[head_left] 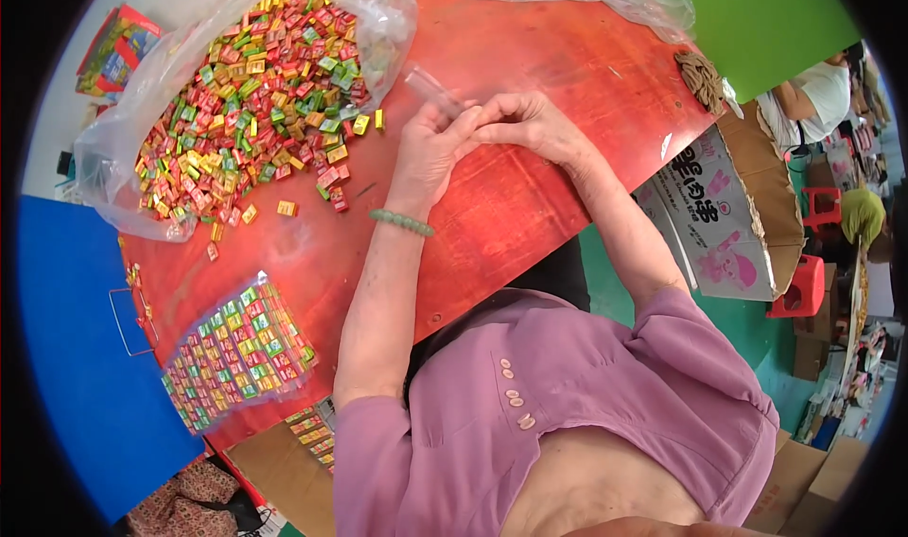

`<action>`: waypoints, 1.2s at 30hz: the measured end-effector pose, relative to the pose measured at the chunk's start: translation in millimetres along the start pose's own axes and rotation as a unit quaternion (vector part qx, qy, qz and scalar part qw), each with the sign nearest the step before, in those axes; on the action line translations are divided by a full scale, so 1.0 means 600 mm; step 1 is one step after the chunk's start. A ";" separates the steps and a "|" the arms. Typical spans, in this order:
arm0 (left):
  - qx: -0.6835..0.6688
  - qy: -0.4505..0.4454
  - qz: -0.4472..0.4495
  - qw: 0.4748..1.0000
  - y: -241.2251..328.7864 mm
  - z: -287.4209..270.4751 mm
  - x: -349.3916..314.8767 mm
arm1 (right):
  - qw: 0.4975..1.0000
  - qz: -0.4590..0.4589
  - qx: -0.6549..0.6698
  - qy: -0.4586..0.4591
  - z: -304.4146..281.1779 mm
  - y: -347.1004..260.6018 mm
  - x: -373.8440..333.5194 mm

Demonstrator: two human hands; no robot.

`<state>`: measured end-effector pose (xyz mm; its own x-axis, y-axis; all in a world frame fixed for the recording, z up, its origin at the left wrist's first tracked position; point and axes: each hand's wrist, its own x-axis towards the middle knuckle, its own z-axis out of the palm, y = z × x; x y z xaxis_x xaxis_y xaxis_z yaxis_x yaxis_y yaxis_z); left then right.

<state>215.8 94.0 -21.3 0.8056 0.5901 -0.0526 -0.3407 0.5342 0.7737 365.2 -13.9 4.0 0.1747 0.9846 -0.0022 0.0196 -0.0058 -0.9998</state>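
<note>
One clear plastic sleeve [426, 85] juts from the left hand [427, 149], pinched by its fingers above the red tabletop [530, 55]; whether the right hand [532, 126] grips it, I cannot tell. Probably light, slippery and easily creased: best held by its edges.

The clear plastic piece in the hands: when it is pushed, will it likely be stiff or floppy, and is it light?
The clear plastic piece is probably light, as it looks slim and see-through. It seems fairly stiff, since it sticks out straight past the left hand's fingers. Its shiny surface may make it slightly slippery.
</note>
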 end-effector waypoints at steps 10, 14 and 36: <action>0.040 -0.037 -0.064 0.996 0.017 -0.007 0.000 | 0.998 0.020 0.018 -0.055 -0.024 -0.007 0.008; 0.048 0.004 -0.025 0.999 0.013 -0.005 0.001 | 0.999 0.032 -0.004 -0.023 -0.031 -0.006 0.019; 0.061 0.034 0.000 0.998 0.009 -0.003 0.008 | 0.912 -0.143 -0.378 0.071 -0.033 -0.061 0.060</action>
<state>217.2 100.7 -18.6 0.7693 0.6323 -0.0919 -0.2765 0.4591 0.8443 390.4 18.4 41.1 0.1803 0.9325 0.3129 0.7482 0.0765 -0.6591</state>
